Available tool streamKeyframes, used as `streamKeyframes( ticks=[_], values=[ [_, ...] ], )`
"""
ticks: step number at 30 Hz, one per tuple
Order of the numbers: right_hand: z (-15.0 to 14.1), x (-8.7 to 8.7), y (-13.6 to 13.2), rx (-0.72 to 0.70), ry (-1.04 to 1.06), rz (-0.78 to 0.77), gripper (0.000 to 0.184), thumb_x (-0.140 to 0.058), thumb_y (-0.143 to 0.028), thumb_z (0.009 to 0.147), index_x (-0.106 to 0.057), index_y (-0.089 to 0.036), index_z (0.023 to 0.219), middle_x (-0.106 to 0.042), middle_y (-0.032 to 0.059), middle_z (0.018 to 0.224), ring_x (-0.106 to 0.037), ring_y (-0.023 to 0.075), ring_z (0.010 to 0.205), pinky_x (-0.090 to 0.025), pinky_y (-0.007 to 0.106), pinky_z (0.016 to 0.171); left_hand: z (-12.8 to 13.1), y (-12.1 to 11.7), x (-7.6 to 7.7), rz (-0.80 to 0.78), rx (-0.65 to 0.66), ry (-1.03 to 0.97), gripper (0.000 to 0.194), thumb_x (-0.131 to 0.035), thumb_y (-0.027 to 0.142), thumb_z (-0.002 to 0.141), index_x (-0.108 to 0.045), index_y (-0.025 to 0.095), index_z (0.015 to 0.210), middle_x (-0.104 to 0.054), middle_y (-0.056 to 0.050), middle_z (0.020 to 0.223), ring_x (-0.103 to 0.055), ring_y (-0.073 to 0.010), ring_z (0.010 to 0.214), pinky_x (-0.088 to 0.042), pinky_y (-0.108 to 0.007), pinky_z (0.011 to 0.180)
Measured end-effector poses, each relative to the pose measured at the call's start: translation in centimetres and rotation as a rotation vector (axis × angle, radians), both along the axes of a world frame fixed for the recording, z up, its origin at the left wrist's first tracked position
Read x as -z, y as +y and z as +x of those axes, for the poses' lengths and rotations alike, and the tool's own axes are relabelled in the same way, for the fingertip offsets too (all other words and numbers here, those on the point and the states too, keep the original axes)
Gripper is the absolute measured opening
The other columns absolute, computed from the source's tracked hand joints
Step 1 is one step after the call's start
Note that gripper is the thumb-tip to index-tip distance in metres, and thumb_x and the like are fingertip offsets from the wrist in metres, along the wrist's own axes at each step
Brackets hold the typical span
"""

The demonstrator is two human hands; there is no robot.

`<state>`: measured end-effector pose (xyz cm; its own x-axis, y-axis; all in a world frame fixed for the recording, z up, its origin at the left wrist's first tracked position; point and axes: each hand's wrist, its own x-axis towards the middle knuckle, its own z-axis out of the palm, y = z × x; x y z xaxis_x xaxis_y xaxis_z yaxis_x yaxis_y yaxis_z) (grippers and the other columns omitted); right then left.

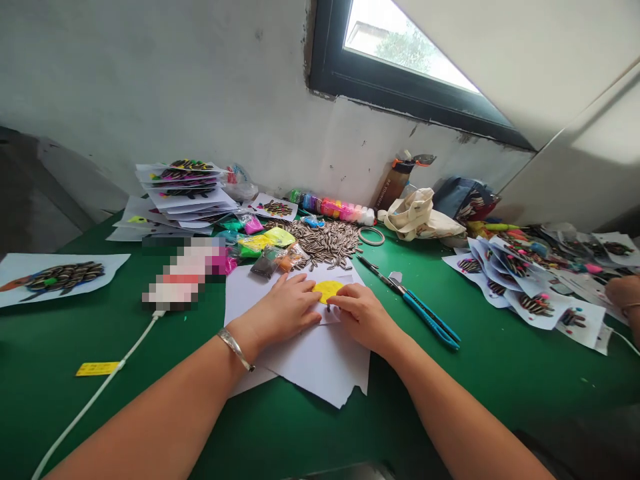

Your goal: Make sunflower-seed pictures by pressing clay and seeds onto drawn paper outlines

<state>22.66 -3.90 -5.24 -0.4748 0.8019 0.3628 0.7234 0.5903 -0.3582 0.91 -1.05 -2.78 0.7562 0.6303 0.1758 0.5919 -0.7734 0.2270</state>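
A flat yellow clay oval [327,291] lies on white paper [320,363] in front of me. My left hand [283,307] rests on the paper, fingers stretched out, the tips by the oval's left edge. At the oval's right side my right hand [365,319] is closed in a pinch. A small dark sunflower seed [329,308] shows at its fingertips, against the lower edge of the oval. The fingers partly cover the oval. Just behind the paper spreads a heap of striped sunflower seeds [333,241].
Bags of coloured clay [265,243] sit left of the seeds. A blue utility knife [430,320], a pen [373,270] and a tape ring [371,235] lie to the right. Stacked seed pictures [187,200] stand at the back left. Another person's hand [625,290] is at far right.
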Motion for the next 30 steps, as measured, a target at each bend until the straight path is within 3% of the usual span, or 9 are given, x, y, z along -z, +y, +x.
streamKeyframes(
  ticks=[11, 22, 30],
  values=[
    [-0.19, 0.09, -0.20, 0.025, -0.106, 0.004, 0.020, -0.057, -0.013, 0.088, -0.073, -0.025, 0.086, -0.065, 0.0032, 0.087, -0.054, 0.0176, 0.085, -0.035, 0.032, 0.079, 0.09, -0.20, -0.36, -0.051, -0.024, 0.050, 0.014, -0.056, 0.032, 0.091, -0.063, 0.020, 0.094, -0.061, -0.007, 0.111, -0.048, -0.0284, 0.113, -0.038, -0.045, 0.095],
    [-0.20, -0.10, -0.14, 0.005, -0.070, -0.014, 0.021, -0.056, -0.011, 0.088, -0.073, -0.023, 0.084, -0.065, 0.0036, 0.085, -0.052, 0.0171, 0.083, -0.034, 0.032, 0.079, 0.08, -0.15, -0.52, -0.076, -0.030, 0.037, 0.013, -0.057, 0.031, 0.090, -0.063, 0.021, 0.096, -0.061, -0.007, 0.113, -0.048, -0.0284, 0.119, -0.035, -0.048, 0.104],
    [-0.23, -0.76, -0.35, -0.020, -0.005, 0.001, 0.034, -0.052, -0.002, 0.082, -0.072, -0.023, 0.099, -0.064, 0.0045, 0.088, -0.051, 0.0177, 0.082, -0.036, 0.033, 0.077, -0.14, -0.01, 0.07, -0.081, -0.045, 0.046, 0.023, -0.057, 0.031, 0.091, -0.061, 0.022, 0.112, -0.059, -0.009, 0.122, -0.042, -0.0335, 0.129, -0.030, -0.058, 0.107]
  ],
)
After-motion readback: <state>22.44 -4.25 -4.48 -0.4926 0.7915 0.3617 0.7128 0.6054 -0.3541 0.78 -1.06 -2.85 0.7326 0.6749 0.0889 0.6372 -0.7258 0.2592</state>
